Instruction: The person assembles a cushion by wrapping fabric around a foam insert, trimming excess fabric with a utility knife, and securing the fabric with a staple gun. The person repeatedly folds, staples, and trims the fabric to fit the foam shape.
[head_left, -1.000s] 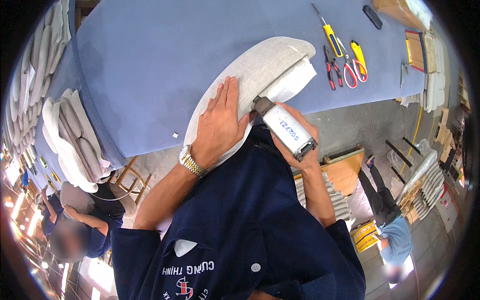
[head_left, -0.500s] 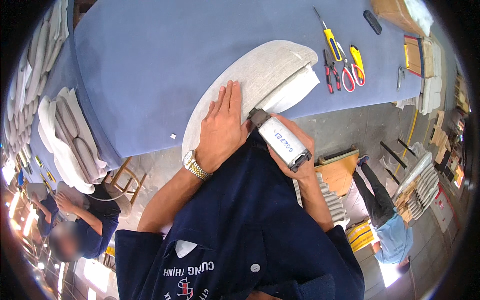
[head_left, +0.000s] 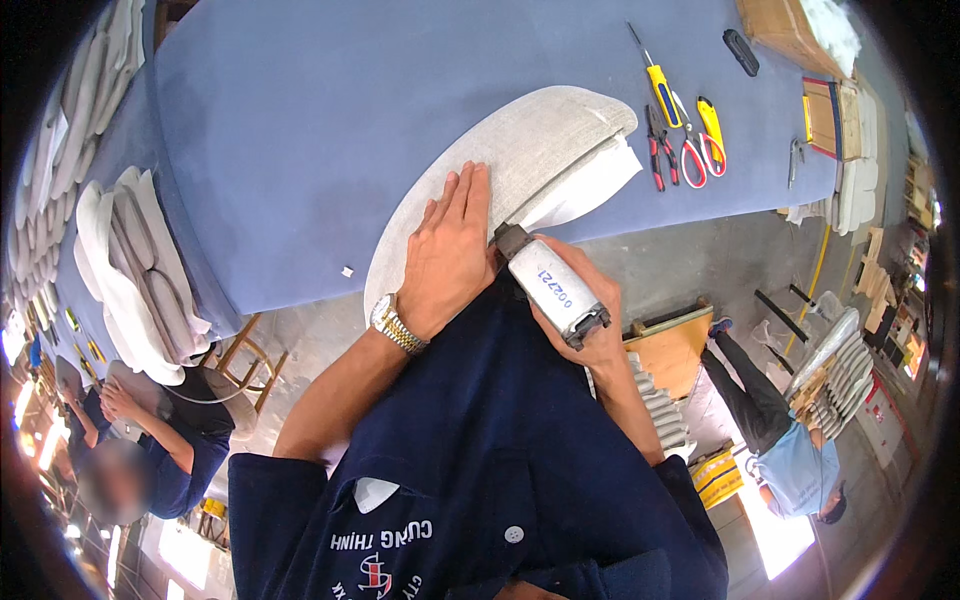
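Observation:
A curved, grey fabric-covered cushion panel [head_left: 530, 125] lies at the near edge of the blue table, with a white flap of lining [head_left: 590, 185] showing along its near side. My left hand [head_left: 450, 245], wearing a wristwatch, rests flat on the fabric with its fingers stretched out. Wrapped round a silver and black staple gun [head_left: 555, 285], my right hand [head_left: 595, 290] holds its dark nose against the panel's near edge, close to my left thumb. The exact contact at the nose is partly hidden.
On the blue table [head_left: 300, 130], to the right, lie a screwdriver [head_left: 662, 95], pliers [head_left: 660, 150], scissors [head_left: 692, 160] and a yellow cutter [head_left: 711, 130]. Grey cushion covers [head_left: 140, 270] are stacked at left. One person [head_left: 170, 430] works at left; another [head_left: 790, 460] is at right.
The staple gun's rear has swung slightly left and downward with my right hand, its nose staying by the panel edge. My left hand stays flat on the panel.

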